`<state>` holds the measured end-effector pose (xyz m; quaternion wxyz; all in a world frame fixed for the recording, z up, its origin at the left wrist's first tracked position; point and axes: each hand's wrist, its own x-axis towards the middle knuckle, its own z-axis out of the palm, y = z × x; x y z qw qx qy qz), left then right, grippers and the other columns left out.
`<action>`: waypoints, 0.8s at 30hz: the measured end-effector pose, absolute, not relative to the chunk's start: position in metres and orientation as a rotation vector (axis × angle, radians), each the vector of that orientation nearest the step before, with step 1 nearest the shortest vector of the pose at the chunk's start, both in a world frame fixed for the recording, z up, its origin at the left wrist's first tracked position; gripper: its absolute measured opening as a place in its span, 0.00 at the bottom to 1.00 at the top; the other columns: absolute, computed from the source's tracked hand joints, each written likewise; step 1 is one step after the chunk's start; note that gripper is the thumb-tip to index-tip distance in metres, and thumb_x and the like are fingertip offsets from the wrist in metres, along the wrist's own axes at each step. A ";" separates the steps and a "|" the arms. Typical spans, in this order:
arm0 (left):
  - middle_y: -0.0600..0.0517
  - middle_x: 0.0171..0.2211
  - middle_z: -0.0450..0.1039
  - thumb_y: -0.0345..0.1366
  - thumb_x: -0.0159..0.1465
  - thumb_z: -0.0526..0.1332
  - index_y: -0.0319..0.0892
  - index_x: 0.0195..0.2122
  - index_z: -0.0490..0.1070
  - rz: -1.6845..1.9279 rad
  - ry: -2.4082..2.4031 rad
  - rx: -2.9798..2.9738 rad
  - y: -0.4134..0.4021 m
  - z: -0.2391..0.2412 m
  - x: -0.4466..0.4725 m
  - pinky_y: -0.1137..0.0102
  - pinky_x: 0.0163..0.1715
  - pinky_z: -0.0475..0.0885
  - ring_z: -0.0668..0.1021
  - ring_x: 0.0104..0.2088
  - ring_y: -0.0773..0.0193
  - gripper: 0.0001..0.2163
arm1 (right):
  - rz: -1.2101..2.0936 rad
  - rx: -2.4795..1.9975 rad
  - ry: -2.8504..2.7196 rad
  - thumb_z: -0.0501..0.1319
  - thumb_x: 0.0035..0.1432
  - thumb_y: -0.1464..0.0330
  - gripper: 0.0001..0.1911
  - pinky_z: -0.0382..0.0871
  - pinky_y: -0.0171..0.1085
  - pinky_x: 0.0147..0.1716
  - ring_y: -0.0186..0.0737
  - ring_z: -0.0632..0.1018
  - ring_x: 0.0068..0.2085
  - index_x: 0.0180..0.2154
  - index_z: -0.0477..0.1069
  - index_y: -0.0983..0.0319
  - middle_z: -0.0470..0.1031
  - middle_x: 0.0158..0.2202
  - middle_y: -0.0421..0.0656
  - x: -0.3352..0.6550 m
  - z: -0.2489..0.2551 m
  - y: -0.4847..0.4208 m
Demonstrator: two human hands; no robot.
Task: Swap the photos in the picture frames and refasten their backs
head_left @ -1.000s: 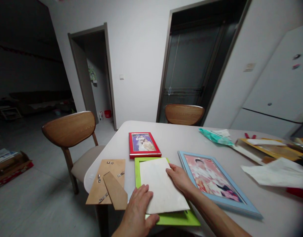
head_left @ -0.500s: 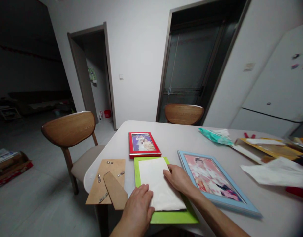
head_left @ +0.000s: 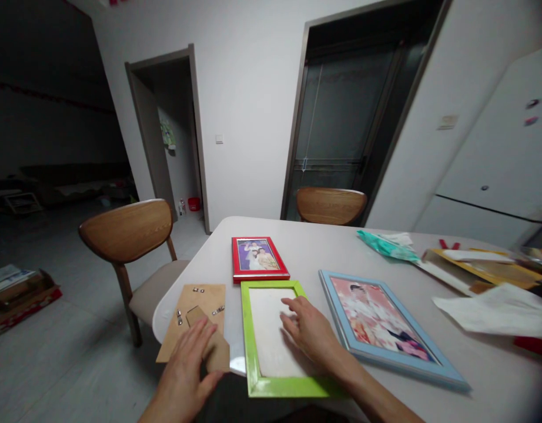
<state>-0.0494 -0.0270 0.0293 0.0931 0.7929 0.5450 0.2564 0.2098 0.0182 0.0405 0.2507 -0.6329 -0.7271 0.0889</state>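
The left hand's grip (head_left: 187, 358) is partly spread, thumb apart from the fingers, over the brown backing board (head_left: 170, 341) and its stand leg (head_left: 220, 351); whether it has hold of either cannot be told. The right hand's grip (head_left: 308, 332) is loosely open with bent fingers, holding nothing, above a white sheet (head_left: 266, 335); contact with the sheet is unclear. That sheet lies inside the opening of the green frame (head_left: 251, 352), flat at the near edge of the table (head_left: 304, 252). The board, with metal clips (head_left: 218, 310) on its face, lies just left of the frame. Just beyond the green frame is a red frame (head_left: 260, 276) with a photo; to the right lies a blue frame (head_left: 430, 370), also with a photo. Farther right are loose white paper (head_left: 491, 308) and a green-and-white packet (head_left: 385, 247). Wooden chairs (head_left: 130, 229) stand at the table's left and far sides.
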 end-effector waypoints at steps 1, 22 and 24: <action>0.43 0.54 0.58 0.30 0.47 0.59 0.41 0.51 0.59 0.746 1.688 2.341 -0.026 0.026 -0.066 0.56 0.51 0.57 0.61 0.54 0.53 0.27 | 0.296 -1.642 -2.006 0.50 0.52 0.67 0.18 0.60 0.33 0.37 0.37 0.71 0.36 0.45 0.65 0.64 0.68 0.40 0.48 0.198 0.043 0.015; 0.46 0.47 0.68 0.34 0.50 0.61 0.43 0.46 0.62 1.180 1.592 2.501 -0.032 0.040 -0.058 0.62 0.45 0.68 0.70 0.47 0.56 0.21 | 0.674 -1.242 -2.026 0.57 0.40 0.72 0.20 0.63 0.35 0.38 0.37 0.67 0.38 0.40 0.66 0.60 0.63 0.36 0.43 0.142 0.074 -0.017; 0.45 0.47 0.67 0.31 0.49 0.62 0.43 0.46 0.62 1.138 1.504 2.506 -0.036 0.043 -0.035 0.61 0.45 0.68 0.69 0.47 0.56 0.22 | 0.665 -1.287 -2.038 0.57 0.39 0.74 0.20 0.62 0.36 0.39 0.37 0.67 0.38 0.39 0.67 0.59 0.64 0.36 0.42 0.166 0.079 -0.026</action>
